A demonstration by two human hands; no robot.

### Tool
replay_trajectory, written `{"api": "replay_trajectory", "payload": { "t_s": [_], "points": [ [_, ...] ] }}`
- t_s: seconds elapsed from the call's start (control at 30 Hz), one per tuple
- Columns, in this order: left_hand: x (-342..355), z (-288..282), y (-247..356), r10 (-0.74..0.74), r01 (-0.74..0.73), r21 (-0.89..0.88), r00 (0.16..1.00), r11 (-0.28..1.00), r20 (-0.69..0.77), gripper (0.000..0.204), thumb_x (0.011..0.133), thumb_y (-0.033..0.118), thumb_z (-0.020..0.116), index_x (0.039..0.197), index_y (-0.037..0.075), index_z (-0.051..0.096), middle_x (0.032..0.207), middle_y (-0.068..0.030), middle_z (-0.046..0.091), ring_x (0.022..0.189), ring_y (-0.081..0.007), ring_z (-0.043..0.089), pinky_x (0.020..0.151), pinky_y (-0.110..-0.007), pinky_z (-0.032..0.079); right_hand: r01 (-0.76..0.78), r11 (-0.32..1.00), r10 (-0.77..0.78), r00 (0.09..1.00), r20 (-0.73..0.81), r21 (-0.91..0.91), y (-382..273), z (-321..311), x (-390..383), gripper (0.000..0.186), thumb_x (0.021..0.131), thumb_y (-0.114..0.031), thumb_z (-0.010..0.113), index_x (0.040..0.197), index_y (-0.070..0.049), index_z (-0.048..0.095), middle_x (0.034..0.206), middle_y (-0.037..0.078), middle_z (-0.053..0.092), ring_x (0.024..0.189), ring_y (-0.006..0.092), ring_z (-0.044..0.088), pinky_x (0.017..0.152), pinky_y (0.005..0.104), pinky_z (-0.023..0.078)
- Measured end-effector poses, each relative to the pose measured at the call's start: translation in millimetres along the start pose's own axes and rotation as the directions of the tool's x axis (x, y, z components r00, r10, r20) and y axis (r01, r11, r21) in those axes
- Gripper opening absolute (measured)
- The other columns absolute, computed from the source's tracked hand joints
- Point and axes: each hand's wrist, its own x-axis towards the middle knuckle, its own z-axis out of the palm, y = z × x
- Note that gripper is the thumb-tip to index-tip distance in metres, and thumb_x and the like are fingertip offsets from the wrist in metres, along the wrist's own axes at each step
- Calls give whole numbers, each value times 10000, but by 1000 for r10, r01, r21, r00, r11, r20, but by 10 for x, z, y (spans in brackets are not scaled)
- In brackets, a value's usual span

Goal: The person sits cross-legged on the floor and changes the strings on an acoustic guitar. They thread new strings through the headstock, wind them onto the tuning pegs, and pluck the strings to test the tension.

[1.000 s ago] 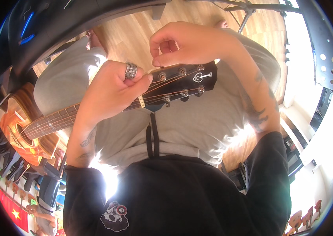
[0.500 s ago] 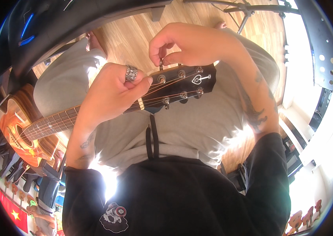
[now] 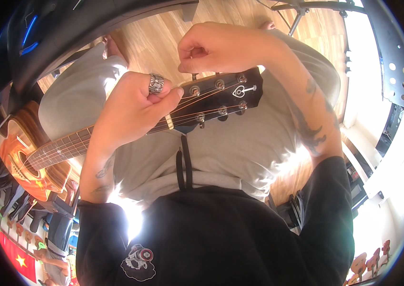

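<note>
Wood guitar (image 3: 71, 144), blk headstock (image 3: 218, 97); L hand (image 3: 132, 105) curled, hold unclear; R hand (image 3: 221, 50) pinching peg (image 3: 194, 76).

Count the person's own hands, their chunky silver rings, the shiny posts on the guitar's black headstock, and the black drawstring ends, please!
Bare left hand and bare right hand: 2
Chunky silver metal ring: 1
Round silver metal string posts on the black headstock: 6
Flat black fabric drawstring ends: 2
Total: 11
</note>
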Motion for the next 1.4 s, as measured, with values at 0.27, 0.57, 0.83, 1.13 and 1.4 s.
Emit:
{"api": "replay_trajectory", "payload": {
  "t_s": [0.27, 0.57, 0.83, 1.13, 1.4],
  "points": [
    [14, -22, -19, 62, -62, 20, 998, 998, 25, 519, 946, 131, 737, 601, 90, 351, 575, 88, 283, 569, -35, 250, 488, -295, 198, 148, 989, -150, 984, 95, 22, 119, -97, 12, 208, 910, -291, 676, 956, -92, 714, 736, 8, 637, 664, 136, 592, 599, 318, 445],
    [13, -2, 17, 59, -59, 35, 998, 998, 14, 496, 940, 136, 738, 600, 77, 381, 565, 83, 292, 567, -35, 263, 482, -295, 203, 57, 998, -62, 988, 141, 40, 53, -128, -5, 111, 864, -123, 707, 941, -46, 685, 864, 10, 641, 850, 139, 611, 768, 301, 498],
    [21, 4, -13, 44, -44, 30, 999, 999, 7, 502, 946, 125, 729, 600, 85, 368, 573, 88, 289, 567, -32, 259, 488, -294, 199, 89, 996, -87, 994, 71, -17, 55, -83, -3, 125, 858, -47, 662, 982, -53, 683, 938, 29, 658, 851, 157, 624, 769, 315, 496],
    [15, 3, 25, 33, -33, 15, 999, 999, 11, 526, 951, 116, 724, 599, 87, 334, 582, 82, 272, 575, -41, 243, 495, -300, 195, -27, 989, 30, 999, 19, -147, 59, -128, 37, 181, 928, -211, 641, 947, -40, 699, 816, 34, 662, 681, 169, 623, 582, 334, 471],
    [22, 7, 9, 67, -68, 35, 998, 997, 21, 533, 952, 118, 722, 603, 85, 320, 584, 80, 266, 575, -43, 242, 495, -301, 193, 156, 985, -151, 987, 62, -77, 111, -109, 19, 212, 947, -290, 651, 989, -86, 691, 768, 23, 641, 650, 175, 613, 594, 367, 472]
  ]
}}
